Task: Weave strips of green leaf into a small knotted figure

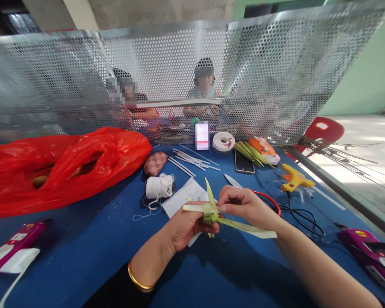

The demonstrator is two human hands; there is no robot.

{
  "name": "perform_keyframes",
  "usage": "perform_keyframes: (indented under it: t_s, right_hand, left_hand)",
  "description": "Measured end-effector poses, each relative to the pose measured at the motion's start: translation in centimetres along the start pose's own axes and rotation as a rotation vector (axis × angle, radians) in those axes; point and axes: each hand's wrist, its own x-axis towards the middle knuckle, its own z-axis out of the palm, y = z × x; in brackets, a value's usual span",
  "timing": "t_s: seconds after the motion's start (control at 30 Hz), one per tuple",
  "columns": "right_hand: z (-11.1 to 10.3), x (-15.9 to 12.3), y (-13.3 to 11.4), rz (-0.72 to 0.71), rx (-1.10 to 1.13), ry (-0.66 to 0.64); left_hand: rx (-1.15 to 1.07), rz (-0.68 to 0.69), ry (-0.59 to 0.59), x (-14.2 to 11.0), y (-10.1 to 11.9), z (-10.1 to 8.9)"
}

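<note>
A small woven piece of pale green leaf strips (pixel 211 214) is held up over the middle of the blue table. My left hand (pixel 188 224) grips it from the left, its fingers curled beneath it. Several strip ends stick out: one points up, one left, and a long one trails right under my other wrist. My right hand (pixel 239 203) pinches a strip at the right side of the weave; the fingertips partly hide it. Below and behind my hands lies a white sheet of paper (pixel 182 194). Scissors with red handles (pixel 269 199) rest just beyond my right hand.
A red plastic bag (pixel 115 171) fills the left. Nearby are white string (pixel 160 187), a checkered pouch (pixel 155 164), glue sticks (pixel 192 159), a ribbon roll (pixel 223 141), a phone (pixel 244 161), leaf strips (pixel 252 153) and a yellow glue gun (pixel 297 178). Behind a perforated metal screen (pixel 173 55) people sit.
</note>
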Motion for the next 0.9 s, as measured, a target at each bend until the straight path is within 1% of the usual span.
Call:
perform_keyframes:
  t_s: [0.07,0.17,0.27,0.33,0.43,0.5,0.57,0.73,0.8,0.9]
  right_hand:
    - [1.0,-0.1,0.0,0.012,0.022,0.036]
    - [2.2,-0.2,-0.1,0.076,0.079,0.101]
    - [2.8,-0.3,-0.3,0.131,0.130,0.139]
    - [2.9,-0.3,-0.6,0.104,0.078,0.138]
    - [3.1,-0.4,-1.0,0.008,-0.112,0.112]
    - [3.3,-0.4,-1.0,-0.024,-0.204,0.111]
    - [3.4,-0.3,-0.8,-0.018,-0.237,0.138]
    - [3.4,-0.2,-0.2,-0.005,-0.243,0.264]
    - [3.5,-0.3,-0.2,-0.014,-0.271,0.273]
    - [3.6,-0.3,-0.4,-0.047,-0.299,0.253]
  left_hand:
    - [0.020,-0.007,0.002,0.0,-0.1,0.1]
    - [0.043,-0.006,0.007,-0.1,-0.2,0.3]
    - [0.081,-0.006,-0.011,-0.1,-0.1,0.5]
    - [0.108,-0.005,-0.012,-0.1,0.0,0.6]
    - [0.159,-0.001,0.023,-0.1,0.0,0.9]
    - [0.185,0.004,0.038,-0.1,0.0,1.0]
    - [0.149,0.024,0.025,0.0,-0.2,0.9]
    - [-0.096,0.050,-0.049,0.0,-0.3,0.5]
    - [-0.084,0.064,-0.059,-0.1,-0.3,0.4]
    - [0.021,0.103,0.006,-0.3,-0.5,0.6]
